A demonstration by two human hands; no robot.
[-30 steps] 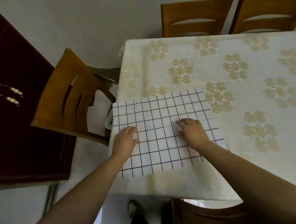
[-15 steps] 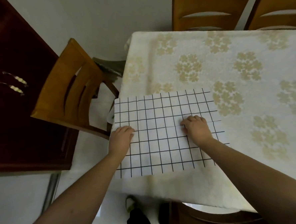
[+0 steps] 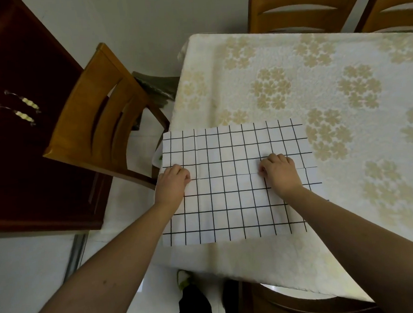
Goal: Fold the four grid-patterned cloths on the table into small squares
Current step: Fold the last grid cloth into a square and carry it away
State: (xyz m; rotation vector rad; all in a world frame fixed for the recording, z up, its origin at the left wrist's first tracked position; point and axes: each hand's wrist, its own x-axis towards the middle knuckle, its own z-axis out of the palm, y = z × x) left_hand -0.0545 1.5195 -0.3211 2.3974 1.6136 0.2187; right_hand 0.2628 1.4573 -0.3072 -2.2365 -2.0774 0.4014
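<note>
White cloth point(image 3: 229, 198) with a black grid lies flat at the near left corner of the bench point(image 3: 339, 58), over a cream tablecloth printed with tan flower clusters. Its left edge runs along the bench's left edge; its near edge stops short of where the tablecloth drops off toward the person. A horizontal step in the grid lines crosses the cloth at mid-height, between the two hands, where one layer's edge appears to lie over another.

Left hand point(image 3: 172, 185): knuckles up at the cloth's left edge, fingers point(image 3: 185, 175) curled down and pinching the cloth at that mid-height line.

Right hand point(image 3: 280, 173): knuckles up, right of the cloth's centre, fingers point(image 3: 265, 169) curled under and pinching at the same line. Both forearms reach in from the near side.

Only one grid cloth can be made out; whether others lie beneath it I cannot tell.

Surroundings: a wooden chair point(image 3: 97, 129) stands just left of the bench, a dark folded fabric point(image 3: 157, 86) on its seat. Two more chair backs point(image 3: 295, 8) at the far side. Dark red cabinet point(image 3: 18, 143) with two pale handles, far left.
</note>
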